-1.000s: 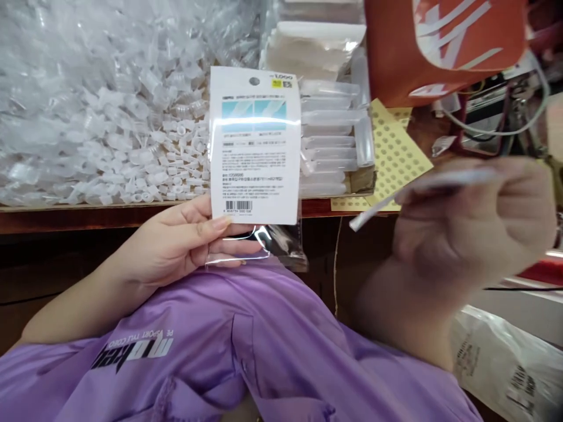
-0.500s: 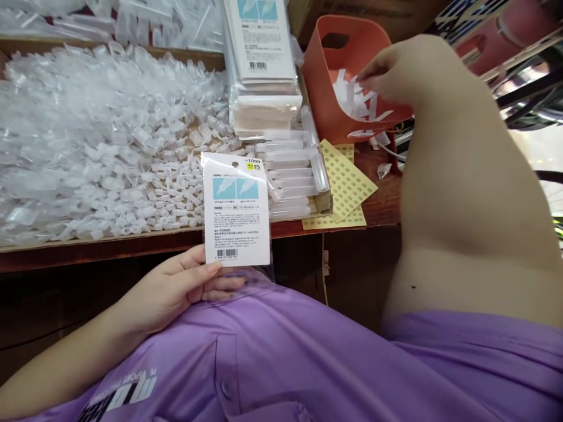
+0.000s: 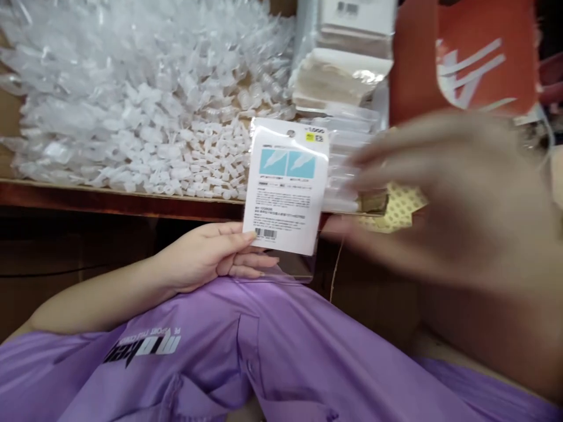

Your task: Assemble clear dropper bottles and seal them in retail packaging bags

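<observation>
My left hand [image 3: 215, 255] pinches the lower left of a white printed card [image 3: 285, 190] in a clear plastic sleeve, thumb in front and fingers behind. The card has two light-blue pictures, a barcode and a yellow mark. To its right, my right hand [image 3: 457, 199] is smeared by motion, with its fingers pointing at the card and apart from it. Whether it carries anything is too blurred to tell. Beyond the card, a shallow cardboard box holds small white plastic caps [image 3: 215, 155] and a heap of clear plastic pieces [image 3: 109, 76].
Bagged white cards [image 3: 347, 64] are stacked at the back, above a row of clear tubes [image 3: 347, 155]. An orange bin [image 3: 413, 64] with white strips [image 3: 475, 64] stands at the back right. Yellow dotted sticker sheets [image 3: 396, 208] lie partly behind my right hand.
My right hand has come out of the orange bin and swung left and nearer, towards the card. My left hand still holds the card. The head view has shifted.
</observation>
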`<move>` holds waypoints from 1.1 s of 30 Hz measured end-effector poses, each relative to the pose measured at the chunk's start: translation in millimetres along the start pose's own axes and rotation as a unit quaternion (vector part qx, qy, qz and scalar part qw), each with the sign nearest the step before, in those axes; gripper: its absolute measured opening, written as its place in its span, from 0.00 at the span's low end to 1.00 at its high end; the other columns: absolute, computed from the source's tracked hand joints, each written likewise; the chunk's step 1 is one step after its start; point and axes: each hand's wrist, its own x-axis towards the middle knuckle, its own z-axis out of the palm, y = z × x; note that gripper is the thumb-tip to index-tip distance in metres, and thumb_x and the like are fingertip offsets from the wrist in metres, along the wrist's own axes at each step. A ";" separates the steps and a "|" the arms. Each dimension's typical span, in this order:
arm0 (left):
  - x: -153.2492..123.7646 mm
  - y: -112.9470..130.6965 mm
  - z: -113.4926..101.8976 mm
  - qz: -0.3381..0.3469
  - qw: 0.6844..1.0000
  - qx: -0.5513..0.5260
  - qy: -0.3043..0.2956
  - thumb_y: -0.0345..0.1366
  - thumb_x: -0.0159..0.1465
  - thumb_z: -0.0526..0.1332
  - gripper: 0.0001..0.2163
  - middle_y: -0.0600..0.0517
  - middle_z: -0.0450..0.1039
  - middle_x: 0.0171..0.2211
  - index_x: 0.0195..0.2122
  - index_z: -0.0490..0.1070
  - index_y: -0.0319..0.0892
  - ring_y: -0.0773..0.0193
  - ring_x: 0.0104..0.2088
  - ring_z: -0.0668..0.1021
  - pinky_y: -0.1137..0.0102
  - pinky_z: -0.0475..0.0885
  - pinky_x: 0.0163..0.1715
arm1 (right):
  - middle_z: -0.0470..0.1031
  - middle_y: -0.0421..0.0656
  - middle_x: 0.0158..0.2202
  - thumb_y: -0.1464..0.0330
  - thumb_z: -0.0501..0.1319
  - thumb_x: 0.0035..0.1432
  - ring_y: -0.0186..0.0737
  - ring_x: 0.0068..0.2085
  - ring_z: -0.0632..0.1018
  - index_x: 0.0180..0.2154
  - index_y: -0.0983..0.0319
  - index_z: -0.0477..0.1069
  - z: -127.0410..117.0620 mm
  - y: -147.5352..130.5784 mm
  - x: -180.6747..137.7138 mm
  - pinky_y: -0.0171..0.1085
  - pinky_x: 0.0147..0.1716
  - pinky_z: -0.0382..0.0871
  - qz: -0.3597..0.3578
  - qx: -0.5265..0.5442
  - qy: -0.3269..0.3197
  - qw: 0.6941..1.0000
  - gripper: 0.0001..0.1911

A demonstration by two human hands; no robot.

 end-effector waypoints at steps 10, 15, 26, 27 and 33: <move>6.9 -5.0 -8.9 0.039 0.996 0.001 -0.075 0.28 0.68 0.55 0.13 0.39 0.82 0.42 0.46 0.80 0.34 0.57 0.39 0.84 0.62 0.76 0.46 | 0.77 0.37 0.42 0.70 0.62 0.61 0.37 0.42 0.70 0.40 0.55 0.72 42.6 -97.6 -22.8 0.36 0.43 0.66 -0.171 -0.059 0.007 0.984 0.06; 5.6 -3.9 -8.0 0.034 0.996 0.010 -0.077 0.29 0.68 0.56 0.12 0.41 0.82 0.41 0.45 0.80 0.35 0.58 0.38 0.83 0.62 0.75 0.47 | 0.78 0.38 0.37 0.72 0.59 0.63 0.38 0.41 0.71 0.37 0.56 0.74 37.9 -100.5 -15.0 0.37 0.40 0.65 -0.155 -0.050 0.003 0.987 0.06; 4.4 -1.5 -7.9 0.027 0.992 -0.002 -0.121 0.28 0.70 0.54 0.13 0.45 0.83 0.40 0.43 0.80 0.37 0.65 0.36 0.83 0.73 0.76 0.37 | 0.78 0.38 0.34 0.74 0.64 0.60 0.38 0.40 0.71 0.38 0.57 0.76 35.5 -98.6 -18.5 0.37 0.38 0.66 -0.156 -0.035 0.014 0.987 0.06; 4.6 -1.3 -7.8 0.025 0.993 0.010 -0.116 0.29 0.70 0.54 0.13 0.45 0.82 0.42 0.44 0.80 0.37 0.64 0.38 0.83 0.72 0.76 0.39 | 0.78 0.38 0.33 0.74 0.64 0.59 0.37 0.39 0.72 0.38 0.57 0.76 34.2 -97.7 -19.5 0.37 0.38 0.66 -0.158 -0.027 0.013 0.987 0.07; 6.0 0.0 -9.8 0.031 0.992 0.095 -0.079 0.32 0.67 0.60 0.09 0.47 0.83 0.40 0.41 0.82 0.40 0.63 0.41 0.83 0.73 0.75 0.40 | 0.78 0.41 0.36 0.73 0.62 0.61 0.39 0.42 0.73 0.38 0.60 0.77 28.8 -94.6 -19.5 0.38 0.40 0.70 -0.149 0.012 -0.006 0.989 0.06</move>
